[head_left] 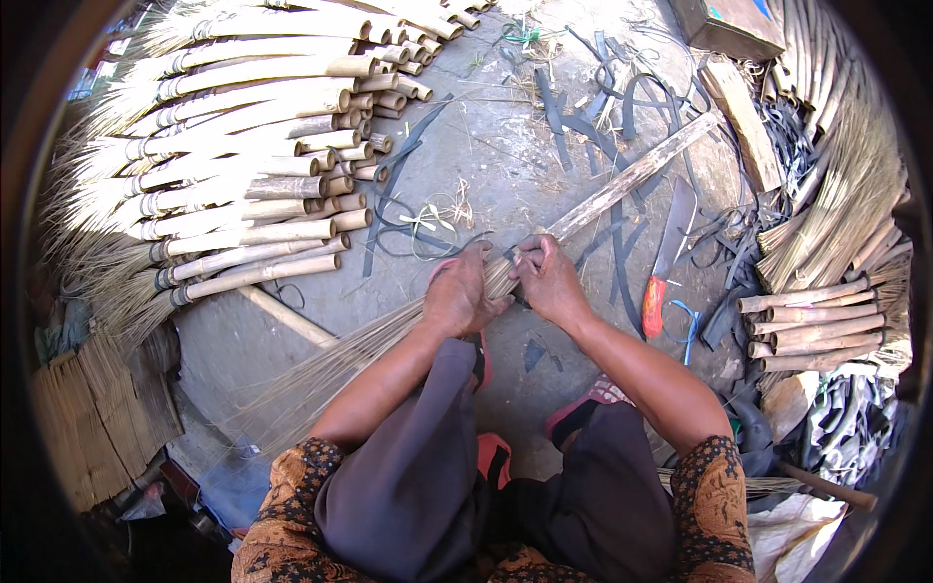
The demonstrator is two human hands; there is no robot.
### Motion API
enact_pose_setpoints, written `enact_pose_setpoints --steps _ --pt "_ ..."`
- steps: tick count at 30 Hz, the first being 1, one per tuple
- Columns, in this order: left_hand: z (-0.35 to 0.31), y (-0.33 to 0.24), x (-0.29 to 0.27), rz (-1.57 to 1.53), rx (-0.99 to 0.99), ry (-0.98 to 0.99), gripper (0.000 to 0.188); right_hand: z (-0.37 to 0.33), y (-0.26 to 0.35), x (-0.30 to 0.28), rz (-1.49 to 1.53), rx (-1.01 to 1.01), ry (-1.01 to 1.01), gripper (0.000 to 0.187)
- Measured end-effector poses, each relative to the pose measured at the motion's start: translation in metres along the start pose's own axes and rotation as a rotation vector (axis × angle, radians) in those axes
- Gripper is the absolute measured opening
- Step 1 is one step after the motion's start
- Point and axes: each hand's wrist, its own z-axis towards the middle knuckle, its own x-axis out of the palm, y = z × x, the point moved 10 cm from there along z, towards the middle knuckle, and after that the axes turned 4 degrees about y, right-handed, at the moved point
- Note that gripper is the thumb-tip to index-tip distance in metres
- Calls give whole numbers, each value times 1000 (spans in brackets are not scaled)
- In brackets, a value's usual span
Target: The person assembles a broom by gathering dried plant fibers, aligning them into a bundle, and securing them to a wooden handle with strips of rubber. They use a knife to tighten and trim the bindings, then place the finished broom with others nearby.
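My left hand (462, 296) is closed around a bundle of thin pale broom bristles (340, 361), which fan out toward the lower left beside my left leg. Close to its right, my right hand (552, 282) pinches at the bundle's bound end, fingers bent together. A dark bit shows under the right fingers; what they grip is mostly hidden. From just beyond the right hand, a long weathered wooden stick (637, 173) runs to the upper right. I cannot tell whether it joins the bundle.
Bamboo-handled brooms (262, 131) are piled at the upper left. A large knife (671, 248) with a red handle lies on the right among dark rubber strips (593, 131). Further right are more bristles (836, 194) and stacked bamboo handles (821, 325). A wooden block (743, 121) lies behind.
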Motion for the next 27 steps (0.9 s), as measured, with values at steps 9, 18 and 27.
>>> enact_pose_setpoints --steps 9,18,27 --pt "-4 -10 -1 104 94 -31 85 9 -1 4 -92 122 76 26" --pt "4 -20 5 308 183 -208 73 -21 -29 9 163 207 115 28" --pt "30 4 -20 185 -33 119 73 -101 -80 6 1 229 283 27"
